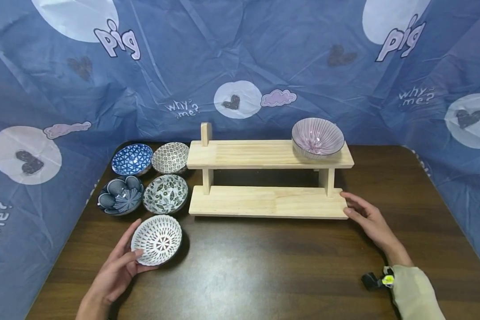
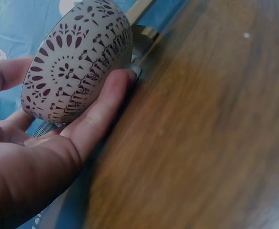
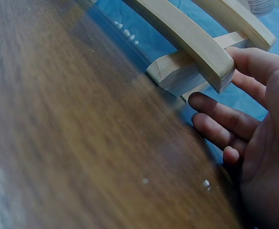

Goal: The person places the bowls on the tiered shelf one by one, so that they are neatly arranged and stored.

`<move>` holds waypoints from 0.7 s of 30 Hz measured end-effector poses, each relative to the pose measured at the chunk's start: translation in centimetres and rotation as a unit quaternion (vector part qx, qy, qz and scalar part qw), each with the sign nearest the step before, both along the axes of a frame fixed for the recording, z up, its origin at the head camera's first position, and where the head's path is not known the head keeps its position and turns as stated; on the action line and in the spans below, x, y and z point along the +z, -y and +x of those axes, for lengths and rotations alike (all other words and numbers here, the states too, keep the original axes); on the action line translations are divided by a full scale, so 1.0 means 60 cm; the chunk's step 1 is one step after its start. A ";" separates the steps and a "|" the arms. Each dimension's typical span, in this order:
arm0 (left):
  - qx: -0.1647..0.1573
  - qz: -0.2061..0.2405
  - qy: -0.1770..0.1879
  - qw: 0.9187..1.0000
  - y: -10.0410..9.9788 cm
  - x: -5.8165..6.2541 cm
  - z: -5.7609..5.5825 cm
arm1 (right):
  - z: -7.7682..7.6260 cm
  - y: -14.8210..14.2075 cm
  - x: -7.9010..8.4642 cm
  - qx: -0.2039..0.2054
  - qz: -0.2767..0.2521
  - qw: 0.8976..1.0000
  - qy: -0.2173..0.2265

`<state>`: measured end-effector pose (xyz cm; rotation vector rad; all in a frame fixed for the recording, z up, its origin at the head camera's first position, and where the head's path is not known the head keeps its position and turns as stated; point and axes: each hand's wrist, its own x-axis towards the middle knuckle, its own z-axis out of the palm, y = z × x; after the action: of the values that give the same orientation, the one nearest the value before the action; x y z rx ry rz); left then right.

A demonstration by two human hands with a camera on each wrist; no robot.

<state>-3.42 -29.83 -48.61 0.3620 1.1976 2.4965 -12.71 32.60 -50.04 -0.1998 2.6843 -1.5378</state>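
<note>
My left hand holds a white bowl with a dark petal pattern, its thumb at the rim and fingers around the side. The bowl is tilted, its inside facing up in the head view; the left wrist view shows its patterned outside. At the right end of the lower board of a two-tier wooden shelf, my right hand grips the board's end between thumb and finger. Its other fingers are loosely bent beside the wood in the right wrist view. A purple-striped bowl stands on the upper tier's right side.
Left of the shelf stand a blue patterned bowl, a grey-checked bowl, a leaf-patterned bowl and a dark blue bowl. Blue printed cloth hangs around the brown wooden table.
</note>
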 end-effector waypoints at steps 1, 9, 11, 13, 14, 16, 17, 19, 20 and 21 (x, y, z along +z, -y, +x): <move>-0.005 0.007 -0.002 1.000 0.001 -0.001 0.000 | 0.000 0.000 0.000 0.000 -0.001 1.000 -0.001; -0.032 0.037 -0.009 0.999 0.007 -0.007 -0.003 | 0.001 -0.001 -0.002 0.007 -0.006 1.000 -0.008; -0.031 0.033 -0.008 0.999 0.008 -0.006 -0.002 | 0.001 -0.001 -0.002 0.008 -0.006 1.000 -0.008; -0.029 0.029 -0.006 0.999 0.008 -0.005 -0.002 | 0.002 -0.001 -0.001 0.010 -0.007 1.000 -0.009; -0.028 0.027 -0.006 0.999 0.008 -0.005 -0.001 | 0.002 -0.001 -0.001 0.011 -0.008 1.000 -0.009; -0.026 0.023 -0.007 0.999 0.008 -0.004 -0.001 | 0.002 -0.001 0.000 0.012 -0.010 1.000 -0.008; -0.025 0.021 -0.008 0.999 0.007 -0.004 -0.001 | 0.002 -0.002 0.000 0.013 -0.011 1.000 -0.008; -0.023 0.019 -0.011 0.999 0.006 -0.004 -0.001 | 0.001 -0.002 0.000 0.013 -0.013 1.000 -0.006; -0.021 0.019 -0.013 1.000 0.005 -0.004 -0.001 | 0.001 -0.002 0.000 0.013 -0.014 1.000 -0.006; -0.020 0.018 -0.014 1.000 0.005 -0.003 -0.001 | 0.001 -0.002 0.000 0.012 -0.014 1.000 -0.005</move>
<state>-3.46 -30.10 -48.82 0.4281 1.1459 2.4892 -12.63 32.71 -50.07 -0.2412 2.6592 -1.5726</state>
